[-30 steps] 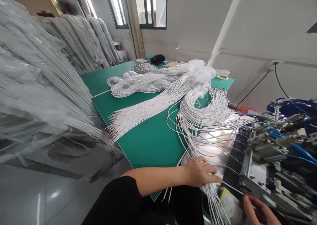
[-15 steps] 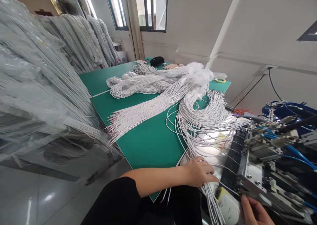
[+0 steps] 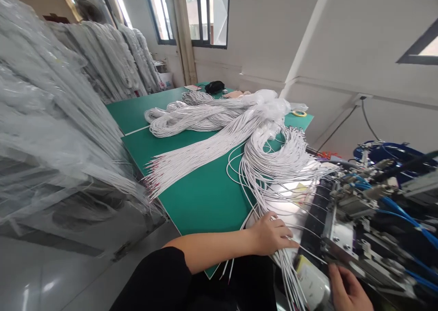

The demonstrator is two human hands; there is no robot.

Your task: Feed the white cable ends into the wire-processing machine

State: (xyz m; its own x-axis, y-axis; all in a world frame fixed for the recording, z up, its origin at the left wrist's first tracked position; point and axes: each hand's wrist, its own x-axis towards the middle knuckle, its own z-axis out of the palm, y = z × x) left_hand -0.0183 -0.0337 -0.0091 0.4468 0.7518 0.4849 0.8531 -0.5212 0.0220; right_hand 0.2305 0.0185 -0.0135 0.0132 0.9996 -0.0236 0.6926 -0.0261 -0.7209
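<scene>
My left hand [image 3: 272, 234] curls over a bundle of thin white cables [image 3: 290, 281] that hangs down past the table's corner. From its fingertips a single white cable [image 3: 313, 255] runs to the right, toward the machine's front edge. There the thumb and fingers of my right hand [image 3: 349, 287] are pinched together at the end of that cable; its tip is hidden. Beside the right hand is the machine [image 3: 356, 220], with metal cylinders and blue air hoses. Several other cables reach from the coiled heap [image 3: 260, 165] across to the machine's black strip [image 3: 316, 222].
More white cables [image 3: 195, 158] with reddish ends lie on the green table [image 3: 201, 206], partly under clear plastic. Plastic-covered cable bundles [image 3: 44, 96] hang at the left. A yellow-and-white container [image 3: 313, 279] stands below the hands. A yellow tape roll [image 3: 299, 113] lies at the far edge.
The view has shifted slightly, so the scene sits a little further left. Both hands keep nearly the same places on the cables and by the machine.
</scene>
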